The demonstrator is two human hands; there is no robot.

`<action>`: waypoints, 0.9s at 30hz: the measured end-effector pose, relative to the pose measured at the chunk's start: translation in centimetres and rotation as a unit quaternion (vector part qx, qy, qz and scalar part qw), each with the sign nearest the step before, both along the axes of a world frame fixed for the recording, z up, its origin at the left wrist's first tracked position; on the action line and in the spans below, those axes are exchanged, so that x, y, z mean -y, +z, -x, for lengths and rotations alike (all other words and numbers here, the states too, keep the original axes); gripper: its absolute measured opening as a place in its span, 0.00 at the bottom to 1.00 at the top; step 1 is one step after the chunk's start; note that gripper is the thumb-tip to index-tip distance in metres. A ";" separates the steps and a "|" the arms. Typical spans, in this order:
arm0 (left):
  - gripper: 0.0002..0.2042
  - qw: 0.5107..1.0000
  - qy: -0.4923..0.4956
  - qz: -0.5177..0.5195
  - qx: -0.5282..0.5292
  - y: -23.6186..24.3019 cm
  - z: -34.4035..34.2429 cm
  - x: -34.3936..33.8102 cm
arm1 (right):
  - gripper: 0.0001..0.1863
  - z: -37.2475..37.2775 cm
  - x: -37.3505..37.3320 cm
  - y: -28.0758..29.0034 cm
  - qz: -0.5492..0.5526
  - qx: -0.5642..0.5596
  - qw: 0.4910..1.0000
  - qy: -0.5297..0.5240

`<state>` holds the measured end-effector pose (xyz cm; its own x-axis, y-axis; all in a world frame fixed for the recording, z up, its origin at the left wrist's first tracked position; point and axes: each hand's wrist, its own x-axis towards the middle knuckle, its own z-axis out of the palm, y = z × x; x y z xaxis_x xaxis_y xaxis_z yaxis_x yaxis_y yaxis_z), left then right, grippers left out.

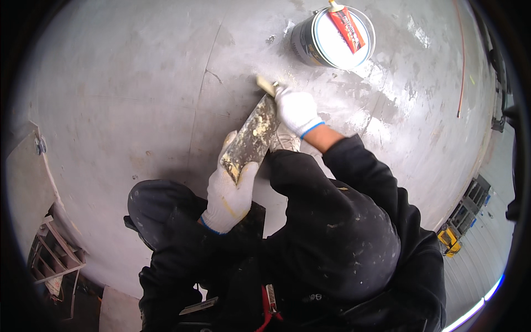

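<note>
Standing at the lower left edge, a brown slatted frame (55, 249) sits below a pale panel (26, 177). Next, the bent knee (157, 207) in dark trousers, specked with white. Right of it, the left hand (229, 199), in a white knit glove with a blue cuff and yellowish stains: grip closed on the near end of a flat dark plate (254, 135), thumb over the top face. The plate slants up and to the right, held between the two hands above the grey floor (133, 110); its face carries yellow smears and lumps. At its far end, the right hand (296, 110), gloved alike, fingers curled closed around a tool (265, 85). A short pale-yellow part of that tool projects leftward past the fist, blurred; the rest is covered, kind cannot be determined. Contact between tool and plate: cannot tell. Light crumbs lie on the floor just beyond. Below the fist, part of a light laced shoe (286, 139). Farther off, upper right of the hands: a bucket (305, 43) with a white lid, a red tube (348, 29) lying across it. Far right, an orange-red cord (462, 66) on the floor; lower, a yellow object (449, 242), too small to identify.
</note>
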<state>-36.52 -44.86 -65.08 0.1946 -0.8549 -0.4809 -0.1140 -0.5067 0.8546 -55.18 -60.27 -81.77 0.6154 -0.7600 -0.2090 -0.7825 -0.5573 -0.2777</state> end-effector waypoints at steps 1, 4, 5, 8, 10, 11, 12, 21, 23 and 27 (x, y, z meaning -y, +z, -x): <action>0.33 1.000 -0.011 0.000 0.006 0.2 0.3 0.0 | 0.09 0.4 0.2 -0.4 -0.002 -0.003 1.000 -0.019; 0.33 0.999 -0.031 -0.003 0.013 0.4 0.9 0.0 | 0.08 1.2 0.5 -1.1 -0.010 0.008 1.000 -0.022; 0.33 1.000 -0.021 -0.001 -0.003 0.4 1.0 -0.1 | 0.08 1.5 0.4 -1.2 -0.009 0.002 1.000 -0.020; 0.34 0.997 -0.014 0.016 -0.076 -0.3 0.0 -0.4 | 0.12 2.0 -0.3 -1.2 -0.016 -0.025 0.999 -0.027; 0.35 0.986 -0.024 0.034 -0.163 -1.3 -1.0 0.0 | 0.14 2.3 -1.2 -1.1 -0.013 -0.018 0.999 -0.038; 0.37 0.955 0.030 0.035 -0.293 -1.9 -1.4 0.4 | 0.18 2.4 -1.5 -1.2 -0.014 -0.031 0.999 -0.031; 0.38 0.931 0.077 -0.030 -0.356 -2.8 -1.6 1.2 | 0.19 2.3 -1.7 -1.3 -0.032 -0.035 0.998 -0.042; 0.21 0.803 0.113 -0.312 -0.496 -7.9 3.0 5.2 | 0.25 2.3 -3.1 3.7 -0.038 0.023 0.999 -0.016; 0.21 0.794 0.089 -0.341 -0.495 -7.8 3.4 4.8 | 0.23 3.1 -4.4 6.3 -0.049 0.078 0.996 -0.002; 0.19 0.789 0.086 -0.351 -0.496 -7.7 3.4 4.7 | 0.17 3.0 -4.3 8.2 -0.002 0.147 0.989 0.029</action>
<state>-39.88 -49.55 -72.78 -0.4921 -0.3117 -0.8128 0.5574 -0.8301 -0.0191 -58.19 -55.96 -73.54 0.6919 -0.7218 -0.0173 -0.6345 -0.5965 -0.4914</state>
